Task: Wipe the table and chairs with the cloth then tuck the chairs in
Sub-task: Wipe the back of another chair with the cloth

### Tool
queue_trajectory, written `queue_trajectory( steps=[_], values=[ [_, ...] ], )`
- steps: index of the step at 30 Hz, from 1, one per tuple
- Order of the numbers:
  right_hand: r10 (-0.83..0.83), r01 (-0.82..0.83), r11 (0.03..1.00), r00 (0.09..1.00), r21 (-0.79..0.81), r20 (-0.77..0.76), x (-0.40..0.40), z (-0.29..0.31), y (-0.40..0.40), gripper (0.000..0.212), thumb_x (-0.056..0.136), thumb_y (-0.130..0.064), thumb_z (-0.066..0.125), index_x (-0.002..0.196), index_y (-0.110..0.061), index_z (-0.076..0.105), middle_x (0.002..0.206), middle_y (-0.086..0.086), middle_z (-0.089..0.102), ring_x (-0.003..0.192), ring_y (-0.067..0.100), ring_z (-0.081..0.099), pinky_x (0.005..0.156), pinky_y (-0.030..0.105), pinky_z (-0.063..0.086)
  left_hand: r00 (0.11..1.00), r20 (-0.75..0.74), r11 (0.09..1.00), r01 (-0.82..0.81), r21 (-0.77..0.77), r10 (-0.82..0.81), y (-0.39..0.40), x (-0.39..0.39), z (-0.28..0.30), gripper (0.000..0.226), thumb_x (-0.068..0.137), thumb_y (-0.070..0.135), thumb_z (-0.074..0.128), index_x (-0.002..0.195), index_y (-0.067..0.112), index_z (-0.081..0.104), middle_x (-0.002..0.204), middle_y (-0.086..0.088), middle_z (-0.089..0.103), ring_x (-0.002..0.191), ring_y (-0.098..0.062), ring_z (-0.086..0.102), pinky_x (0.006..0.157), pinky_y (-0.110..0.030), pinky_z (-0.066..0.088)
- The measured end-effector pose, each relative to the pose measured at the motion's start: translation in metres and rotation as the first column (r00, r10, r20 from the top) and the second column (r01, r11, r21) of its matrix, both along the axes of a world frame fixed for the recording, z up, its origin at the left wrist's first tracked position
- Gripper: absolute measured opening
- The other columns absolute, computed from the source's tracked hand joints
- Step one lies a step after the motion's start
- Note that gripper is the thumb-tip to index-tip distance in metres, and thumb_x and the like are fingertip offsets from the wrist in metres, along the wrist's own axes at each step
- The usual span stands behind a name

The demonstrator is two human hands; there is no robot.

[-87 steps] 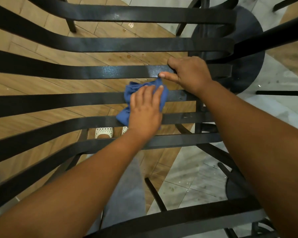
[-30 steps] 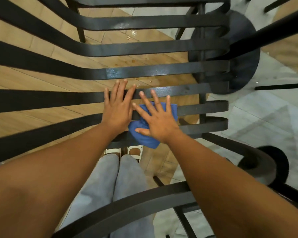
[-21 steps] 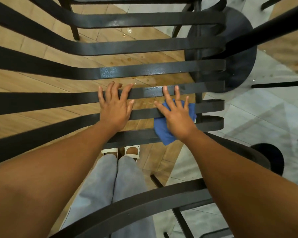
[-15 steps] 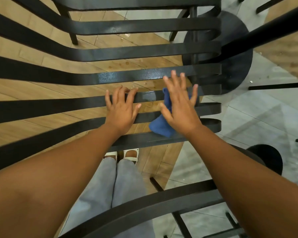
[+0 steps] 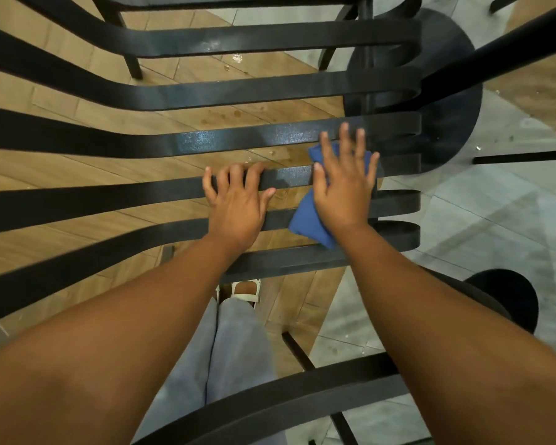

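Pressing flat, the right hand spreads straight fingers over the blue cloth, pinning it against the black slats of the chair seat near their right ends. Just beside it, the left hand rests on the slats, its fingers curling over the far edge of one slat, thumb lying loose on the near side. Beneath show grey trousers, white sandals, wooden floor, and a round black base at right.
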State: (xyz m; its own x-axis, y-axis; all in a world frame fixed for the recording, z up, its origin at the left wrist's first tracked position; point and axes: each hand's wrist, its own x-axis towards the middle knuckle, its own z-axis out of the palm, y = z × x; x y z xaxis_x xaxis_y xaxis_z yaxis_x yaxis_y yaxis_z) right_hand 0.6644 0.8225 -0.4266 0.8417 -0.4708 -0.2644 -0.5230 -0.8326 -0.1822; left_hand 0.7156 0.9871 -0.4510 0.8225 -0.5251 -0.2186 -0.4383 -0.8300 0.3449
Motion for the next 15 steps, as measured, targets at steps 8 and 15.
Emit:
queue_trajectory(
  steps=[8, 15],
  values=[
    [-0.779, 0.776, 0.627, 0.623, 0.070, 0.076, 0.039, 0.003, 0.008, 0.048, 0.103, -0.023, 0.025, 0.149, -0.013, 0.021, 0.158, 0.015, 0.004, 0.145, 0.036, -0.004, 0.117, 0.048, 0.003, 0.991, 0.130, 1.000, -0.011, -0.011, 0.012, 0.001, -0.004, -0.011, 0.038, 0.091, 0.041, 0.040, 0.118, 0.016, 0.049, 0.098, -0.014, 0.053, 0.096, -0.030, 0.042, 0.102, -0.059, 0.027],
    [0.135, -0.137, 0.991, 0.979, 0.004, 0.156, 0.068, -0.005, 0.041, 0.044, 0.098, -0.026, 0.036, 0.140, -0.017, 0.045, 0.151, 0.011, 0.033, 0.142, 0.038, 0.019, 0.112, 0.057, 0.005, 0.983, 0.185, 1.000, -0.022, -0.013, 0.024, 0.003, -0.004, -0.014, 0.042, 0.083, 0.032, 0.043, 0.117, 0.009, 0.053, 0.096, -0.014, 0.055, 0.096, -0.027, 0.035, 0.103, -0.056, 0.024]
  ],
)
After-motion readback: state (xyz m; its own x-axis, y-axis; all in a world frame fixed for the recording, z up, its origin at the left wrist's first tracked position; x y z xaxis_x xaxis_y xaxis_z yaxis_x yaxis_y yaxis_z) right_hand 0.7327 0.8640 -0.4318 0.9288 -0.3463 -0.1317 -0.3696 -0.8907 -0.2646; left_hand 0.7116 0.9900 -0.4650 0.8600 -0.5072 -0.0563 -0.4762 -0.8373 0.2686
